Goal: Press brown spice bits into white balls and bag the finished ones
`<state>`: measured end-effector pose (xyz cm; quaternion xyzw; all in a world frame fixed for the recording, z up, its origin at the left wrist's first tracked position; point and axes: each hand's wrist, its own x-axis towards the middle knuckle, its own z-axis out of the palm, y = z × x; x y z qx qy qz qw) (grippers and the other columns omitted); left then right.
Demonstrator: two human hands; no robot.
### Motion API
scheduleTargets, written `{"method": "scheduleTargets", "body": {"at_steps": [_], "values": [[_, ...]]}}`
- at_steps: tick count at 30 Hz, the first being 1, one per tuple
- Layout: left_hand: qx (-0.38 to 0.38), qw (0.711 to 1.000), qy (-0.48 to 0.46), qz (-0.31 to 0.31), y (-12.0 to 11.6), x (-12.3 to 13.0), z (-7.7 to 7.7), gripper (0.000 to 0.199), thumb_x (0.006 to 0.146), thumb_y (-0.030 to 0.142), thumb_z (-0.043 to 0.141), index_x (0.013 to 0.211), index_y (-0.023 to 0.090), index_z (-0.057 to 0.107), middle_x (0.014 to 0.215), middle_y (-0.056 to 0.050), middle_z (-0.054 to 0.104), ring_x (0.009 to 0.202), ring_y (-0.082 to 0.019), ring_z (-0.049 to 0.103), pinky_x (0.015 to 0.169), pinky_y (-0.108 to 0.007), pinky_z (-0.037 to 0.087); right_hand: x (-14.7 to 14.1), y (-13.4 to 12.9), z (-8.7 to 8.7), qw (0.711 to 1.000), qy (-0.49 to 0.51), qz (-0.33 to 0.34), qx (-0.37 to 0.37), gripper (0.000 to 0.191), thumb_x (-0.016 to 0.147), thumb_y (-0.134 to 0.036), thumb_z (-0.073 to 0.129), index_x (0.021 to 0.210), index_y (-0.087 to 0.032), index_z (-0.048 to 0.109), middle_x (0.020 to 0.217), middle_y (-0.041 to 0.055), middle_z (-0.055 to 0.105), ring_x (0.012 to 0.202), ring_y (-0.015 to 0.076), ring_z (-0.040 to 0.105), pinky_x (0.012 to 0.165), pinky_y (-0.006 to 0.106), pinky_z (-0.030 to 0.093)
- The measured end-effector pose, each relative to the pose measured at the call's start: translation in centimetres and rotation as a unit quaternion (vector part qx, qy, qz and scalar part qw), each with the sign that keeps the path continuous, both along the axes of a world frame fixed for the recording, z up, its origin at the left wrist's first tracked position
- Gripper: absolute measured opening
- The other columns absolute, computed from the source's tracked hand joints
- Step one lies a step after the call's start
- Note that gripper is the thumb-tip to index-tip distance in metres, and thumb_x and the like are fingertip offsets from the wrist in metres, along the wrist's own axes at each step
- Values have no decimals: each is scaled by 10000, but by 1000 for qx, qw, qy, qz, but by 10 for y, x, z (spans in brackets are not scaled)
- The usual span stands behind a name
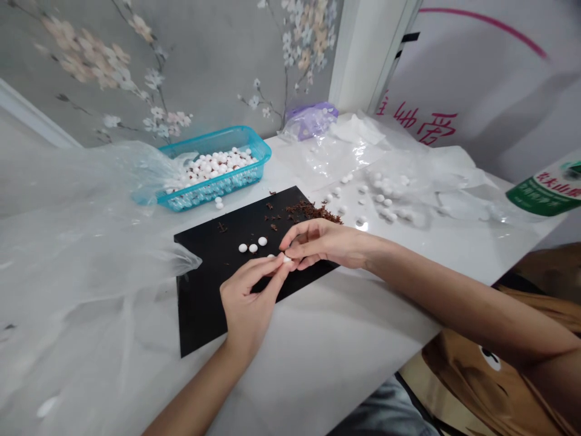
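Note:
Over the black mat (204,303), my left hand (249,293) pinches a small white ball (287,259) between thumb and fingertips. My right hand (320,244) meets it there, its fingers closed at the same ball; whether it grips the ball or a tiny piece against it is hidden. Several loose white balls (253,247) lie on the mat just beyond my fingers, one partly covered by my left hand. A heap of small reddish-brown pieces (313,211) sits at the mat's far right corner, with a few scattered pieces (222,227) to its left.
A blue plastic basket (261,148) holding many white balls with brown bits stands against the wall. Clear plastic bags cover the left side (82,272) and back right (408,175). More white balls (381,198) lie right of the mat. A green-labelled bottle (544,191) is far right.

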<state>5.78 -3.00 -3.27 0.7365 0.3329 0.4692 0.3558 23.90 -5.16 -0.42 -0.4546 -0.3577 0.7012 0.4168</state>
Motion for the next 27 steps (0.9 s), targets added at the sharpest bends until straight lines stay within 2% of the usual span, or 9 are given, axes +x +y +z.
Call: {"method": "scheduleTargets", "body": {"at_steps": [6,8,10,12,14,17,20,23,27], "values": [[-62,998,-1,-24,-1,5,2,90,740,196,697,830,202,701,798,9,694,698,-101,636,685,-209,534,12,2,7,996,-76,23,52,202,684,-248,744,838,-166,643,766,-2,686,672,82,647,560,153,512],[-55,998,9,-28,-2,7,3,165,771,210,667,935,212,678,814,8,671,724,-102,624,718,-222,524,19,4,11,990,-123,-5,75,200,684,-269,737,825,-166,640,700,-17,658,590,71,610,527,165,492],[-15,999,31,-41,-3,7,4,262,808,208,624,1069,232,633,847,5,646,764,-105,609,760,-238,506,27,7,13,971,-203,-77,100,171,709,-288,706,799,-162,633,594,-39,592,495,61,540,492,184,462],[23,995,69,-74,-3,7,5,252,834,210,590,1082,236,623,859,3,627,766,-102,595,766,-238,487,32,10,10,925,-322,-152,130,135,733,-279,669,765,-154,629,588,-33,566,464,62,487,475,205,426],[38,988,108,-107,-3,7,6,149,841,230,583,976,216,645,822,4,620,733,-102,585,726,-226,476,35,14,3,861,-445,-181,168,96,754,-244,628,774,-151,638,681,0,597,499,77,489,504,232,415],[42,980,142,-136,-3,6,6,87,830,253,598,890,198,627,756,8,604,710,-116,579,686,-229,470,34,16,-10,771,-575,-132,241,173,795,-199,558,930,-174,662,862,43,625,622,118,545,615,269,430],[64,968,178,-162,-5,7,5,70,838,240,585,888,198,612,789,-4,615,738,-131,585,700,-246,477,30,16,-19,719,-633,-73,279,236,845,-220,510,1029,-217,659,1020,62,613,788,160,592,694,281,426],[139,944,238,-184,-9,8,4,100,879,216,519,889,177,610,817,-24,637,752,-144,592,696,-259,482,26,16,-23,707,-644,-68,283,204,862,-253,503,960,-226,680,1035,49,616,836,169,598,682,273,411],[270,882,329,-203,-10,7,3,231,921,194,419,812,146,617,760,-45,641,716,-161,582,634,-267,473,21,18,-26,727,-628,-107,258,149,837,-226,524,819,-198,669,901,34,627,716,139,573,620,263,380]]}}
